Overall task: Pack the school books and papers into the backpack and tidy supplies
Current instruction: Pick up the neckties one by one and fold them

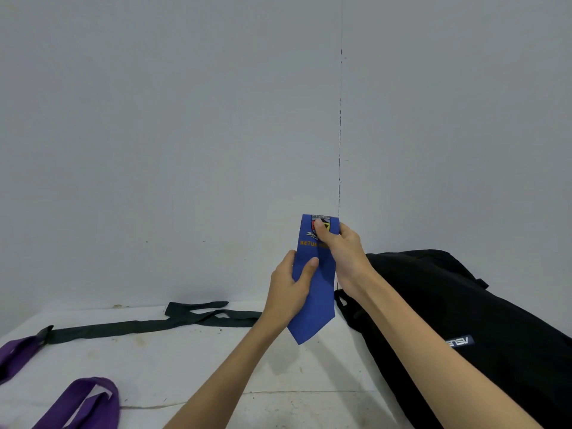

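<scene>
A blue school tie (314,301) with a crest and orange lettering is held up in front of the wall, its pointed end hanging down. My left hand (289,287) pinches its middle from the left. My right hand (342,252) grips its folded top, thumb over the crest. The black backpack (464,314) lies on its side on the white floor to the right, touching the wall; whether it is open cannot be seen.
A long black tie (148,325) lies flat on the floor (185,366) near the wall at left. Purple fabric strips (83,404) lie at the bottom left. A grey wall (185,134) stands close ahead.
</scene>
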Action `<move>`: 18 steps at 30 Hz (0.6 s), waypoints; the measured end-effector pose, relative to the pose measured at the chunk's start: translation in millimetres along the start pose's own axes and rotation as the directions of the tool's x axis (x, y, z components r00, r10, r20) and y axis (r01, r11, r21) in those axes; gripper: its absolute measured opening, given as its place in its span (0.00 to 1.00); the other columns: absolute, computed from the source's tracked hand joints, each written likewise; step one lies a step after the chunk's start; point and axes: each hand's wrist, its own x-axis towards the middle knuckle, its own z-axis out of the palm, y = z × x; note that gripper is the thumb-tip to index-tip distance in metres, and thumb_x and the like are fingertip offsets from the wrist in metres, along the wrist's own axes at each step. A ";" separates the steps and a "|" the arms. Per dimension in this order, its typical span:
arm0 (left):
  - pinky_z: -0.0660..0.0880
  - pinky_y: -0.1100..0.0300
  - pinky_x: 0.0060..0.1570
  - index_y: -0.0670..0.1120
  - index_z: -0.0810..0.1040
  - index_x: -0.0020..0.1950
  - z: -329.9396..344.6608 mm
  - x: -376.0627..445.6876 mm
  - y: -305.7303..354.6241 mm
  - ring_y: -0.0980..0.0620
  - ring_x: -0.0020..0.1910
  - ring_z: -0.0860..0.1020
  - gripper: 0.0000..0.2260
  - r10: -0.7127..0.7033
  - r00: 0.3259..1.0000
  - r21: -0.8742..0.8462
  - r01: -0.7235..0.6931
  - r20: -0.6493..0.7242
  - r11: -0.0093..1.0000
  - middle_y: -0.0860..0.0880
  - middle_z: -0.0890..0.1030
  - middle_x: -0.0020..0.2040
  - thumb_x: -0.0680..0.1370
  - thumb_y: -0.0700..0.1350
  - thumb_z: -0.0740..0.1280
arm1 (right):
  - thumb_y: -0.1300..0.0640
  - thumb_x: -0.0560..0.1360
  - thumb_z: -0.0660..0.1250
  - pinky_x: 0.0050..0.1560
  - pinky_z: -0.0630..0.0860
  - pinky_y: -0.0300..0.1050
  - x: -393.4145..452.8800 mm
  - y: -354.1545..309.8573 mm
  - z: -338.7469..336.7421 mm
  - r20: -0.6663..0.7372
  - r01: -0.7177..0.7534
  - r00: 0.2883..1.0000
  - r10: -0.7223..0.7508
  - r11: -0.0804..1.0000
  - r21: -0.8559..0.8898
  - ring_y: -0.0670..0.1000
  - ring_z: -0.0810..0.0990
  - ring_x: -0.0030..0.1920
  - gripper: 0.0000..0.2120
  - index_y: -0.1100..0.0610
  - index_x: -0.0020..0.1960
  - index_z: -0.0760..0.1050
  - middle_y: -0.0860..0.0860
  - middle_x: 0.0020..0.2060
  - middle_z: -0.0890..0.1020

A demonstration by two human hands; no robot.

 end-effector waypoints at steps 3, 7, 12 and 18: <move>0.78 0.58 0.43 0.45 0.74 0.55 -4.9 -1.0 0.2 0.50 0.45 0.81 0.08 -0.003 0.999 0.002 0.003 0.039 1.000 0.47 0.81 0.48 0.80 0.48 0.63 | 0.56 0.75 0.68 0.44 0.79 0.43 5.4 -5.7 -9.4 0.111 -0.009 0.994 0.016 0.998 -0.068 0.51 0.81 0.39 0.10 0.62 0.53 0.76 0.54 0.41 0.82; 0.77 0.63 0.40 0.45 0.75 0.54 -10.8 -0.2 1.0 0.54 0.43 0.81 0.06 0.017 0.998 0.017 -0.018 0.066 1.000 0.50 0.82 0.47 0.79 0.46 0.64 | 0.62 0.72 0.70 0.45 0.78 0.43 7.5 -12.9 -17.9 0.181 0.031 0.983 -0.007 0.991 -0.129 0.51 0.80 0.39 0.04 0.60 0.47 0.77 0.54 0.39 0.82; 0.77 0.64 0.37 0.48 0.75 0.51 -1.1 -5.4 6.1 0.54 0.39 0.81 0.06 -0.034 0.998 -0.081 0.038 0.059 0.996 0.49 0.82 0.45 0.78 0.49 0.65 | 0.64 0.73 0.71 0.37 0.78 0.38 7.4 -10.8 -8.0 -0.052 0.135 0.988 -0.144 0.981 -0.139 0.49 0.79 0.36 0.07 0.57 0.40 0.73 0.52 0.35 0.79; 0.74 0.67 0.34 0.49 0.75 0.43 5.3 -17.9 -5.9 0.57 0.34 0.79 0.07 -0.100 0.994 -0.102 0.103 0.036 0.989 0.51 0.80 0.38 0.78 0.50 0.65 | 0.62 0.74 0.70 0.37 0.77 0.40 4.7 -6.9 -1.3 -0.146 0.203 0.964 -0.223 0.969 -0.139 0.48 0.78 0.35 0.08 0.55 0.40 0.72 0.51 0.35 0.79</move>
